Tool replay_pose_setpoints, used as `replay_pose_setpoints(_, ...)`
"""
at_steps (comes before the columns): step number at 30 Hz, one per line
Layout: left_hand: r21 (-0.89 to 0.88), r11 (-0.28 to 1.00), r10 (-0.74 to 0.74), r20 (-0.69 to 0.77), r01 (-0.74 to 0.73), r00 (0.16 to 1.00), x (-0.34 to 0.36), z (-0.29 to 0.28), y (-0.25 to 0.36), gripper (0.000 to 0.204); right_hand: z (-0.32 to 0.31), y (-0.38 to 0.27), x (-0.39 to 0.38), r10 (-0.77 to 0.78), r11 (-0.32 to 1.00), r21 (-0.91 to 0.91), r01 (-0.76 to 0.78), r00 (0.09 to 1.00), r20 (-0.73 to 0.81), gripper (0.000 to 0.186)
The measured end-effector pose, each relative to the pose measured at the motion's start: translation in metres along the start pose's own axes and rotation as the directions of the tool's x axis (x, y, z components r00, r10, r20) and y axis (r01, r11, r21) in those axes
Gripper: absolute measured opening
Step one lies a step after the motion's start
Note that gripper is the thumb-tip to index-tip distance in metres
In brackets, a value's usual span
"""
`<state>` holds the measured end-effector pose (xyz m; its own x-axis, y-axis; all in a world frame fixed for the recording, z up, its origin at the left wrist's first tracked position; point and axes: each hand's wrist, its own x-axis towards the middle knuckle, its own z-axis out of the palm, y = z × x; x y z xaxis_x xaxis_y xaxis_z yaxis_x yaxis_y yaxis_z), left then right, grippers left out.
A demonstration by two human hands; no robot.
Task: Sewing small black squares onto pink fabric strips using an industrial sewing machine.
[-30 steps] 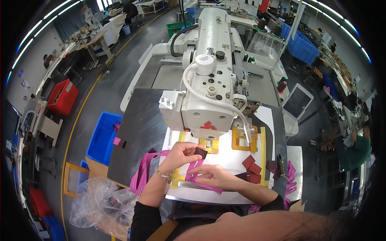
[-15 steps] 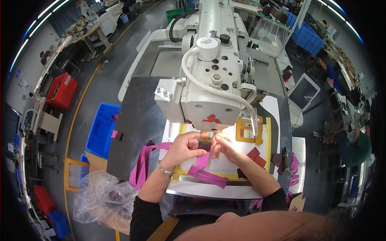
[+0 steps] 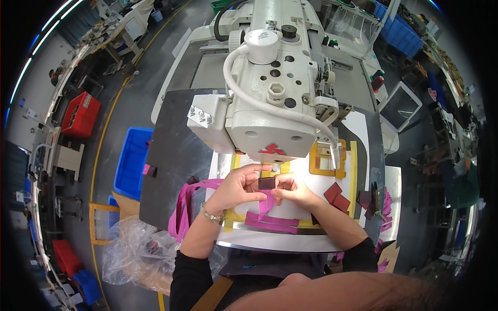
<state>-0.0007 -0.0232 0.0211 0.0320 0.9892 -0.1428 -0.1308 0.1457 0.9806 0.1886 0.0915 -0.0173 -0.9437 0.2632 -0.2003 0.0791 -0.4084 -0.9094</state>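
Under the head of a large sewing machine (image 3: 270, 124), my left hand (image 3: 237, 189) and my right hand (image 3: 292, 189) face each other, both closed. Between them they pinch a small dark brown patch (image 3: 266, 183), one side each. From the patch's lower edge hangs a magenta zipper tape (image 3: 266, 203), its end lying folded sideways on the white work plate (image 3: 254, 231). More magenta tape (image 3: 181, 210) loops down beside my left wrist. Several brick-red patches (image 3: 337, 198) lie just right of my right hand.
A yellow frame (image 3: 328, 158) sits on the plate's right side. Left of the dark table (image 3: 171, 140) stand a blue bin (image 3: 130, 163) and a clear plastic bag (image 3: 135, 249). Black scissors (image 3: 374, 192) lie at the right edge. A tablet screen (image 3: 399, 106) stands beyond.
My right hand has closed onto the right side of the brown patch. The zipper tape's loose end has shifted slightly right and lies straighter. The whole view has tilted a little.
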Motion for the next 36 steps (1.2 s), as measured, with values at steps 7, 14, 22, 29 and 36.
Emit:
replay_pose_setpoints(7, 0.071, 0.997, 0.007, 0.049, -0.01, 0.999, 0.001, -0.005, 0.0, 0.068, -0.003, 0.0, 0.003, -0.026, 0.999, 0.035, 0.026, 1.0, -0.005, 0.014)
replay_pose_setpoints(14, 0.084, 0.996, 0.022, 0.062, -0.027, 0.998, 0.0, -0.006, 0.001, 0.065, -0.002, 0.003, 0.005, -0.039, 0.999, 0.017, 0.039, 0.999, -0.004, 0.018)
replay_pose_setpoints(22, 0.113, 0.994, -0.004, 0.058, -0.002, 0.998, -0.001, -0.004, 0.006, 0.062, -0.001, 0.004, 0.006, -0.043, 0.999, 0.027, 0.043, 0.999, -0.006, 0.022)
replay_pose_setpoints(29, 0.198, 0.979, 0.042, 0.067, -0.054, 0.997, 0.001, -0.012, -0.006, 0.061, -0.001, 0.007, 0.009, -0.004, 0.999, -0.044, 0.002, 0.999, -0.041, 0.02)
replay_pose_setpoints(36, 0.265, 0.954, 0.136, 0.031, -0.139, 0.99, 0.006, -0.013, -0.007, 0.054, 0.0, -0.019, 0.007, 0.079, 0.969, -0.231, -0.087, 0.996, -0.044, 0.018)
